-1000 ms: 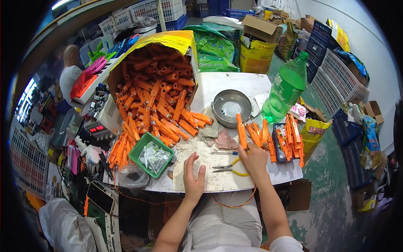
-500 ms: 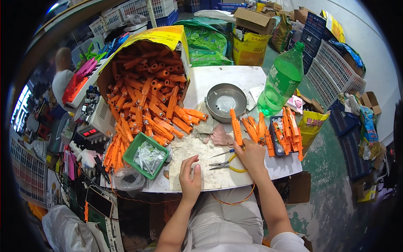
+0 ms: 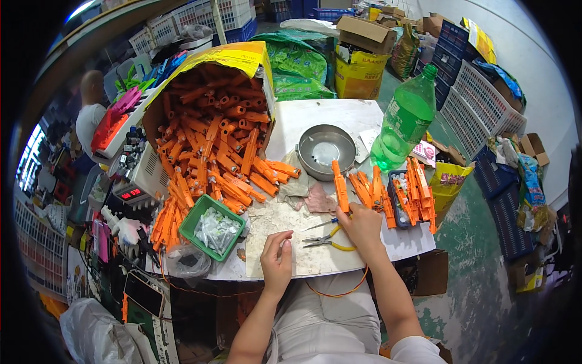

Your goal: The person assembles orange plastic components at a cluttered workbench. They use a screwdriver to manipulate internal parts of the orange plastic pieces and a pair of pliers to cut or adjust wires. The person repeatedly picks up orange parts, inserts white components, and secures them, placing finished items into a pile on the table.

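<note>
My right hand (image 3: pixel 362 225) pinching one orange clip (image 3: pixel 341 185); left hand (image 3: pixel 277 261) curled, probably empty. Finished row right of metal bowl (image 3: pixel 326 151); big heap (image 3: pixel 209 161) left of it remains.

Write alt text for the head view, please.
A person's right hand holds up an orange plastic piece over a cluttered white table; the left hand rests near yellow-handled pliers. A sack spills more orange pieces.

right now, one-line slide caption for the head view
Right hand lifts an orange part beside yellow-handled pliers; left hand rests on the table.
</note>
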`<act>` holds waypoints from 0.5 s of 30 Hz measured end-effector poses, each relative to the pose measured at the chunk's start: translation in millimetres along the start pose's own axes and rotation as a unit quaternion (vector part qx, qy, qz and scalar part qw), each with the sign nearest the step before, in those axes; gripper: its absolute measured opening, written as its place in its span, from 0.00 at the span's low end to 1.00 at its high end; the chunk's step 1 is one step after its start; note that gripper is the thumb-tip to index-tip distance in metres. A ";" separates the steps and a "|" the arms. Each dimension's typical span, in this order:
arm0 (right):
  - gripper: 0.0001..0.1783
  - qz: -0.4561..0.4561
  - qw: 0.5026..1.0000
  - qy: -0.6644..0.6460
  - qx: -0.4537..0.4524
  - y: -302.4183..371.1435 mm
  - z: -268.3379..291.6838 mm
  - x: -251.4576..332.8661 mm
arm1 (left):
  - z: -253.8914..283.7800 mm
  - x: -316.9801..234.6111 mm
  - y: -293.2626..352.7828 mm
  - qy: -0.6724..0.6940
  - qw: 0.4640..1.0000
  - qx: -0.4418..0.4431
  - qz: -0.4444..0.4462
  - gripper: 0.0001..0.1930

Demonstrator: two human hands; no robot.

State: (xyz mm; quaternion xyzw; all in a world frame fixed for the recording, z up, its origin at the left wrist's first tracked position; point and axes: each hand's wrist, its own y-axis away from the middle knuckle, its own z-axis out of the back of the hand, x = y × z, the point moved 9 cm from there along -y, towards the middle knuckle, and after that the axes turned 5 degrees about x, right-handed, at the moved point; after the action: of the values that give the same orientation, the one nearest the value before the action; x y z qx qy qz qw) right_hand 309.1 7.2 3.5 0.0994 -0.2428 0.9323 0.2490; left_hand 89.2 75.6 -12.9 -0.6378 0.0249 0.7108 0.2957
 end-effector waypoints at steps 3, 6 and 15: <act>0.21 0.002 1.000 -0.006 -0.005 0.4 3.4 3.2 | 1.1 1.9 1.3 -0.001 1.000 -0.002 -0.004 0.10; 0.21 0.005 1.000 -0.008 -0.007 0.7 3.4 5.7 | 3.5 3.1 2.9 -0.007 1.000 -0.007 -0.012 0.09; 0.20 -0.009 1.000 -0.006 -0.008 -1.6 3.2 -0.1 | -1.8 3.5 -0.1 0.000 1.000 0.001 -0.016 0.10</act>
State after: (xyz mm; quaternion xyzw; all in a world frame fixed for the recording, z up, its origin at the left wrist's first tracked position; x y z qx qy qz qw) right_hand 310.2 6.8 6.9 0.1049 -0.2504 0.9276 0.2566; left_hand 90.8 76.3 -16.4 -0.6377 0.0157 0.7059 0.3079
